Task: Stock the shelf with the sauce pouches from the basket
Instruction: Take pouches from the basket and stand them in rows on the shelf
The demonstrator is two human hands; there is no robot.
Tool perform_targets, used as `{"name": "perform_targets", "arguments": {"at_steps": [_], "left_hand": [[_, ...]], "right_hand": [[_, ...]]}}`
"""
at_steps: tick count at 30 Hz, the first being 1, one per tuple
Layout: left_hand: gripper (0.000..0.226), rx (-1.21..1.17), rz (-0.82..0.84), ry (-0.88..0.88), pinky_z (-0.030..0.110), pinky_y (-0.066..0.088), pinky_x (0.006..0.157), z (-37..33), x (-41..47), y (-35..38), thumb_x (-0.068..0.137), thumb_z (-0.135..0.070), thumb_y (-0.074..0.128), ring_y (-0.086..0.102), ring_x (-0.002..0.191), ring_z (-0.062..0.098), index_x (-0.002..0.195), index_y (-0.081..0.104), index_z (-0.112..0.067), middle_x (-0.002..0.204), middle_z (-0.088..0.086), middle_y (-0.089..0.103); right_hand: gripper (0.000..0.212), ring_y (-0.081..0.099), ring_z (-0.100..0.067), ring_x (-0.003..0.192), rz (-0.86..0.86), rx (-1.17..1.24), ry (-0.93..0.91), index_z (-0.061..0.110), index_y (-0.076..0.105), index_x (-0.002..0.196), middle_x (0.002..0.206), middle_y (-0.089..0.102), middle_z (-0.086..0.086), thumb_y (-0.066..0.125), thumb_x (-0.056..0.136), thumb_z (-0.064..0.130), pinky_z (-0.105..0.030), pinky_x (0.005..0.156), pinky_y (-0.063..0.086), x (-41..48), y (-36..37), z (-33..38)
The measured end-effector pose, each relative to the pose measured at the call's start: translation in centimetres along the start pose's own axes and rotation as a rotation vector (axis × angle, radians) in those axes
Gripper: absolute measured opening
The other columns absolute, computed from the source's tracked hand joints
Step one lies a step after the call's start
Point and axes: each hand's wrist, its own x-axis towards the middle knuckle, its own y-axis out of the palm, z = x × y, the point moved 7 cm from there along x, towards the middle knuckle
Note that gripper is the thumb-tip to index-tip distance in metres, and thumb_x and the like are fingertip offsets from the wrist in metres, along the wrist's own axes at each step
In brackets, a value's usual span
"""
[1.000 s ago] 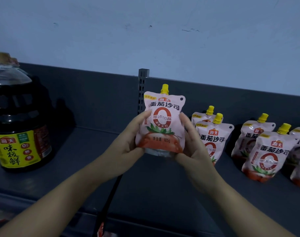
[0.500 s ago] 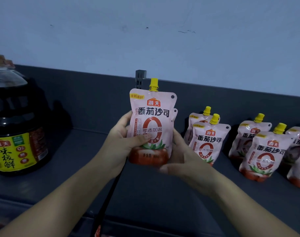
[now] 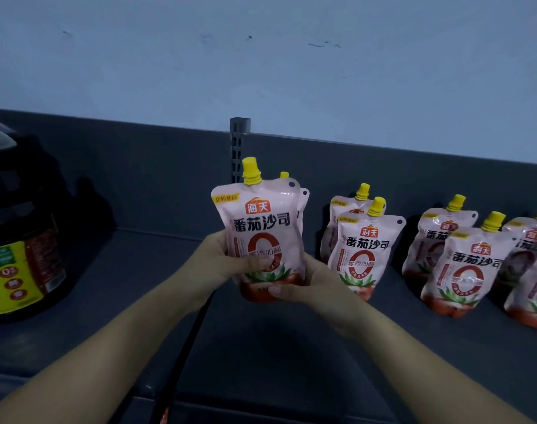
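I hold a pink sauce pouch (image 3: 262, 228) with a yellow cap upright above the dark grey shelf (image 3: 261, 341). A second pouch (image 3: 302, 203) peeks out right behind it. My left hand (image 3: 224, 264) grips the front pouch's left side, thumb across its face. My right hand (image 3: 313, 289) holds the bottom right corner, thumb over the red base. Several matching pouches stand on the shelf to the right, the nearest pair (image 3: 363, 243) just beside my right hand. The basket is out of view.
A large dark soy sauce jug (image 3: 19, 240) with a yellow label stands at the shelf's left end. A slotted upright post (image 3: 238, 148) rises from the shelf's back panel behind the pouches. A dark strap (image 3: 184, 356) hangs from my left forearm over the shelf's front edge.
The pouch went from low and tilted near the shelf to upright and closer to me. A second pouch came into sight behind it. My left thumb now lies across its front.
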Motion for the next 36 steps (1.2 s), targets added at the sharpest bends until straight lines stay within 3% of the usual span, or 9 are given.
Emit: {"name": "perform_targets", "arguments": {"at_steps": [3,6,9,14,20,23,27,32,36], "left_hand": [[0.035,-0.020,0.002,-0.050,0.027,0.055,0.075,1.5,1.4,-0.2,0.063,-0.008,0.073,0.070,0.093,0.014,0.096,0.068,-0.019,0.099,0.000,0.075],[0.030,-0.038,0.014,-0.111,0.019,0.055,0.069,3.1,3.0,0.1,0.072,0.002,0.070,0.071,0.088,0.010,0.095,0.068,-0.016,0.094,-0.001,0.076],[0.031,-0.012,0.012,-0.146,0.017,0.055,0.063,4.3,4.4,0.3,0.075,0.006,0.068,0.071,0.082,0.006,0.096,0.067,-0.017,0.087,-0.005,0.076],[0.032,0.014,0.011,-0.161,0.022,0.056,0.069,5.6,6.0,0.5,0.075,0.007,0.068,0.069,0.082,0.006,0.095,0.066,-0.018,0.089,-0.005,0.073],[0.035,0.080,0.039,-0.178,0.024,0.055,0.076,6.3,6.7,0.4,0.075,0.003,0.069,0.066,0.093,0.011,0.101,0.064,-0.018,0.099,-0.003,0.071],[0.043,0.220,0.085,-0.187,0.017,0.053,0.074,6.8,6.2,-0.3,0.070,0.003,0.074,0.064,0.097,0.007,0.103,0.062,-0.022,0.103,-0.004,0.069],[0.049,0.307,0.010,-0.174,0.022,0.051,0.082,7.4,5.9,-1.7,0.068,0.002,0.076,0.063,0.103,0.013,0.113,0.061,-0.012,0.107,0.001,0.069],[0.043,0.293,-0.017,-0.138,0.017,0.052,0.078,7.6,5.9,-1.5,0.071,0.005,0.073,0.064,0.099,0.012,0.111,0.062,-0.009,0.105,0.000,0.069],[0.041,0.287,-0.024,-0.133,0.013,0.050,0.074,7.8,5.8,-1.6,0.073,0.003,0.073,0.063,0.099,0.010,0.110,0.062,-0.011,0.105,-0.002,0.069]], "right_hand": [[0.049,0.067,0.001,0.095,-0.069,-0.070,0.010,0.024,0.056,0.113,0.107,0.070,0.007,0.069,0.076,-0.005,-0.012,0.073,0.052,0.7,-0.9,-0.6],[0.054,0.064,0.012,0.085,-0.133,-0.129,0.035,0.025,0.054,0.118,0.099,0.067,0.016,0.070,0.075,-0.003,-0.005,0.065,0.049,1.2,-1.7,-1.6],[0.055,0.063,0.010,0.086,-0.189,-0.172,0.045,0.019,0.054,0.123,0.100,0.065,0.016,0.071,0.075,-0.002,-0.004,0.065,0.048,1.9,-2.6,-2.5],[0.051,0.055,0.008,0.087,-0.270,-0.251,0.047,0.016,0.052,0.123,0.098,0.059,0.020,0.069,0.078,0.001,0.001,0.059,0.045,2.8,-3.6,-3.3],[0.050,0.054,-0.003,0.101,-0.396,-0.326,-0.018,0.014,0.050,0.121,0.108,0.058,0.012,0.072,0.077,0.003,-0.002,0.065,0.047,3.1,-4.6,-3.9],[0.052,0.053,-0.004,0.105,-0.376,-0.383,-0.009,0.013,0.048,0.122,0.111,0.055,0.011,0.072,0.077,0.005,-0.004,0.070,0.046,3.0,-4.8,-4.3],[0.046,0.056,-0.008,0.105,-0.377,-0.372,0.020,0.009,0.050,0.118,0.114,0.060,0.004,0.069,0.078,-0.002,-0.006,0.071,0.048,3.0,-5.3,-4.9],[0.045,0.057,-0.011,0.110,-0.388,-0.371,0.019,0.011,0.049,0.118,0.116,0.060,0.003,0.068,0.079,-0.002,-0.009,0.076,0.048,3.4,-5.4,-5.3],[0.046,0.056,-0.014,0.117,-0.376,-0.352,0.034,0.013,0.048,0.120,0.122,0.060,0.000,0.066,0.080,-0.001,-0.027,0.098,0.048,3.4,-5.4,-5.8]]}}
